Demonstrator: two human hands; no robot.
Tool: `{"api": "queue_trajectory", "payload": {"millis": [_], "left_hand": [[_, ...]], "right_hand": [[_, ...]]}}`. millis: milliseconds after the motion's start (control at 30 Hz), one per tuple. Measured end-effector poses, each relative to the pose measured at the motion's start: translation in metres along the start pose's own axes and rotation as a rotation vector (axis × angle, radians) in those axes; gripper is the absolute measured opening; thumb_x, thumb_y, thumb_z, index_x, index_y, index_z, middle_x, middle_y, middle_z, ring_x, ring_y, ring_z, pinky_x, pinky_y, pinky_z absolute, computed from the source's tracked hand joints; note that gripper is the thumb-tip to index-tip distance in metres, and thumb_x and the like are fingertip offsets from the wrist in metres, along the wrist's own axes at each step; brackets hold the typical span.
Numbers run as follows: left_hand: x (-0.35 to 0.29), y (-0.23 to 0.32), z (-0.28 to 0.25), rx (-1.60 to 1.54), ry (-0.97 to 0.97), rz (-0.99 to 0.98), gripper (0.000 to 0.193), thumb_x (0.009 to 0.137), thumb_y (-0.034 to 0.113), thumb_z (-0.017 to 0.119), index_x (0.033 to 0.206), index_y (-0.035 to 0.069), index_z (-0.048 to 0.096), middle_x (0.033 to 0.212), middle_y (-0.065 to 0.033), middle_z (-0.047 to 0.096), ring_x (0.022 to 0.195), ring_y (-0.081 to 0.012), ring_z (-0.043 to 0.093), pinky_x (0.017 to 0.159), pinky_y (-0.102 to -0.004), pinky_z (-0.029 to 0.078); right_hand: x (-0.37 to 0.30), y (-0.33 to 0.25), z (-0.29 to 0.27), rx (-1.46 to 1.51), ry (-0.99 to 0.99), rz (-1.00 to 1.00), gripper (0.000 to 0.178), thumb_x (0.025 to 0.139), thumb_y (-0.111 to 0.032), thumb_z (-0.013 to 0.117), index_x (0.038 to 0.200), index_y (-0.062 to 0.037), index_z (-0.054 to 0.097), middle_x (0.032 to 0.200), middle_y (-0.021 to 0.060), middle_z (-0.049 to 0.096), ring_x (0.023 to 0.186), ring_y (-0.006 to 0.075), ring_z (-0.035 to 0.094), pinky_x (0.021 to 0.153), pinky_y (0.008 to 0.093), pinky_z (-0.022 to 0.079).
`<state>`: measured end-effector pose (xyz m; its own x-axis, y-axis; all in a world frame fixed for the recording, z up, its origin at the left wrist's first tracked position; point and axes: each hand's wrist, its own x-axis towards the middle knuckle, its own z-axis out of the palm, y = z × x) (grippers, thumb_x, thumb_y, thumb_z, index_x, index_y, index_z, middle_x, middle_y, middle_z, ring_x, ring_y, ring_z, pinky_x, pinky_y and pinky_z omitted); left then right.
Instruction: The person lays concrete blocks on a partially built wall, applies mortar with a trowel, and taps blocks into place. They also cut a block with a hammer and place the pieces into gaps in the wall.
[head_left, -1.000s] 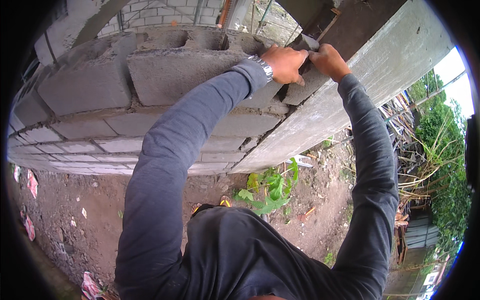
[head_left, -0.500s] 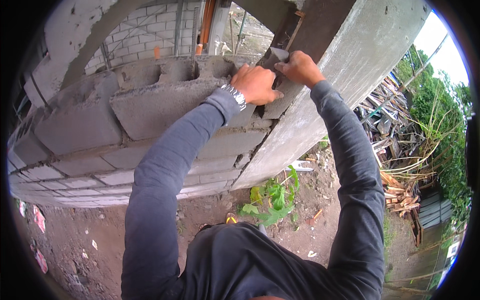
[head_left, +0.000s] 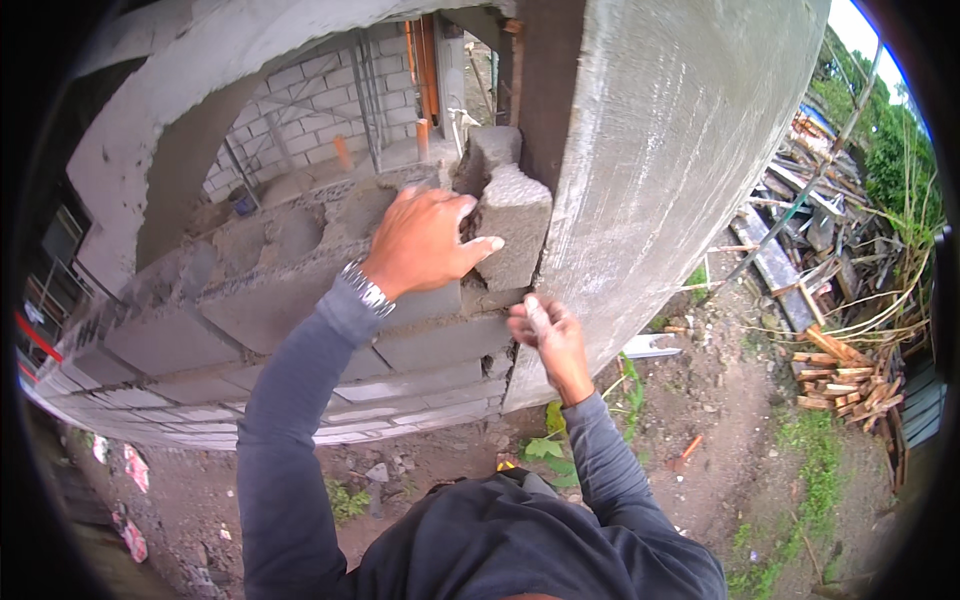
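A broken piece of grey concrete block [head_left: 516, 228] stands upright at the right end of the wall's top course, against the plastered column [head_left: 640, 150]. My left hand [head_left: 422, 240], with a metal watch at the wrist, lies over the neighbouring hollow block [head_left: 425, 303]. Its thumb and index finger are apart, with the thumb tip at the left edge of the broken piece. Lower down, my right hand [head_left: 556, 345] is off the piece, in front of the joint between wall and column. Its fingers look bent and are blurred; whether they hold anything is unclear.
The block wall [head_left: 290, 310] curves away to the left, its top cells hollow. Behind it are orange pipes [head_left: 422, 138] and another block wall [head_left: 315, 110]. Scrap timber [head_left: 840, 375] is piled at the right. A leafy plant [head_left: 548, 446] grows near my feet.
My right hand has let go of the broken block piece and dropped below it. My left hand has shifted leftward in the picture. The view has turned, showing more of the column.
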<state>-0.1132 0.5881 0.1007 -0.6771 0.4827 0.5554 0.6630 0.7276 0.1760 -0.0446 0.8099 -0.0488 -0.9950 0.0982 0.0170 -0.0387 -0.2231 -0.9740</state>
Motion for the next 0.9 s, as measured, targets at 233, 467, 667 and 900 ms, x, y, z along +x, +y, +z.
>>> {"api": "queue_trajectory", "payload": {"millis": [233,467,667,900], "left_hand": [[-0.007,0.015,-0.008,0.091,-0.056,0.026,0.065,0.079,0.048,0.078,0.112,-0.008,0.067,0.119,-0.0258,0.067,0.116,-0.0392,0.06,0.107,-0.0514,0.038],[0.012,0.047,-0.018,-0.151,-0.162,-0.144,0.075,0.085,0.055,0.072,0.118,-0.012,0.062,0.114,-0.0279,0.069,0.123,-0.0404,0.057,0.11,-0.0516,0.036],[0.064,0.074,-0.028,0.088,-0.348,-0.515,0.086,0.086,0.07,0.061,0.093,-0.015,0.068,0.075,-0.0351,0.065,0.08,-0.0409,0.071,0.079,-0.0449,0.055],[0.069,0.088,-0.012,0.176,-0.271,-0.573,0.056,0.087,0.044,0.063,0.071,-0.01,0.066,0.068,-0.0271,0.065,0.079,-0.0413,0.067,0.116,-0.0535,0.03]], "right_hand": [[0.018,0.001,0.013,0.436,-0.158,0.259,0.045,0.103,-0.036,0.059,0.118,0.0068,0.055,0.113,0.0188,0.067,0.1,0.0252,0.071,0.089,0.0365,0.059],[0.025,0.006,-0.001,0.407,-0.126,0.257,0.038,0.103,-0.03,0.061,0.11,0.0075,0.057,0.111,0.0204,0.068,0.105,0.0285,0.071,0.09,0.0376,0.059],[0.02,0.007,0.002,0.421,-0.094,0.198,0.033,0.101,-0.023,0.064,0.105,0.0092,0.06,0.106,0.0199,0.069,0.102,0.0273,0.072,0.09,0.0369,0.059],[0.025,0.01,0.001,0.405,-0.162,0.155,0.033,0.103,-0.023,0.06,0.111,0.009,0.06,0.109,0.0192,0.07,0.105,0.0282,0.071,0.092,0.0383,0.058]]}}
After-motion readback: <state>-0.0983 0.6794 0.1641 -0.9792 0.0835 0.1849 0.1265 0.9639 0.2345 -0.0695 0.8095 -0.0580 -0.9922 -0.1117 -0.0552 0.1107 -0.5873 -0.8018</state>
